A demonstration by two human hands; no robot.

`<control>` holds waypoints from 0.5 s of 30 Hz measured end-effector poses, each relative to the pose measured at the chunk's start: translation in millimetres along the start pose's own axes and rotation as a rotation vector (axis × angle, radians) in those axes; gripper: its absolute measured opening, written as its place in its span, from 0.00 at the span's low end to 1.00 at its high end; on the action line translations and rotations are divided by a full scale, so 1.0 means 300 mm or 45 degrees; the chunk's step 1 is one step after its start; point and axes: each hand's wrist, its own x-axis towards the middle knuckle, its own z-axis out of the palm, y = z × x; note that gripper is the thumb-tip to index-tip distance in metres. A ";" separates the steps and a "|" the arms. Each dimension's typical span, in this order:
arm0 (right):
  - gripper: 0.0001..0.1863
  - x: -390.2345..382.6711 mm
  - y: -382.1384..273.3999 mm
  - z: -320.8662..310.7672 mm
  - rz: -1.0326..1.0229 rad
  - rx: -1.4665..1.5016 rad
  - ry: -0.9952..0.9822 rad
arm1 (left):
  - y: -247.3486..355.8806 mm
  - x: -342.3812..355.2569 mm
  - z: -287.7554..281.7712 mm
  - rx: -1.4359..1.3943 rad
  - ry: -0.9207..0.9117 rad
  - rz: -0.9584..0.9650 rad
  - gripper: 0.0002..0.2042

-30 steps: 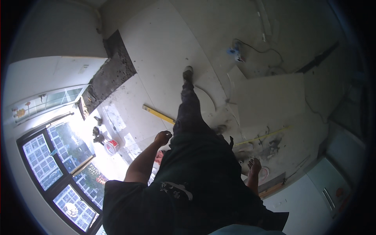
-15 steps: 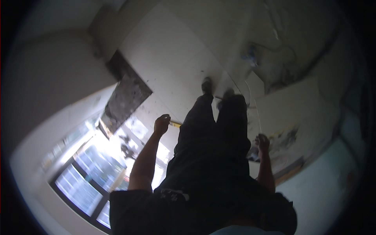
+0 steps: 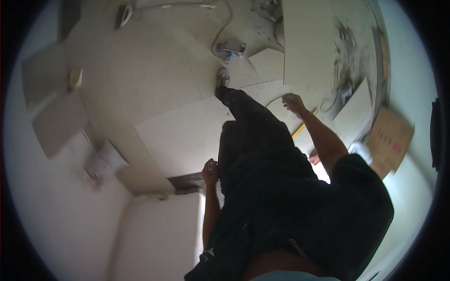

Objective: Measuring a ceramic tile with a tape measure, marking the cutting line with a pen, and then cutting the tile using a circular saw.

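Observation:
My left hand (image 3: 211,172) hangs beside my left thigh with its fingers curled in. A small pale spot shows at its fingertips; what it is I cannot make out. Out to the right, my right hand (image 3: 294,104) is held above the floor, fingers loosely bent and apart, with nothing visible in it. Behind that hand runs a thin curved line, and a yellow strip-like tool (image 3: 304,124) lies near my right forearm. Further ahead, a blue and grey power tool (image 3: 229,52) with a cord rests on the floor beyond my foot.
Large pale boards (image 3: 307,42) lie ahead to the right, near dark scattered debris (image 3: 346,56). A cardboard box (image 3: 390,140) stands by the right wall. On the left are grey panels (image 3: 61,124) and a blurred bag-like bundle (image 3: 105,161). A long white bar (image 3: 183,6) lies at the far edge.
My view has swung to the left, and the window has gone out of sight. One leg now steps forward. My right hand has come up and forward; my left hand stays low beside the thigh.

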 end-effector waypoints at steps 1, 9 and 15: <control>0.13 0.034 0.007 0.000 0.080 0.044 0.023 | 0.136 0.052 -0.018 0.027 -0.046 -0.065 0.16; 0.16 0.395 -0.263 0.515 0.336 0.671 -0.018 | 0.753 0.632 -0.238 0.577 -0.260 0.092 0.29; 0.17 1.066 0.173 0.926 0.202 1.009 0.104 | 0.903 1.092 0.011 1.163 -0.488 0.576 0.39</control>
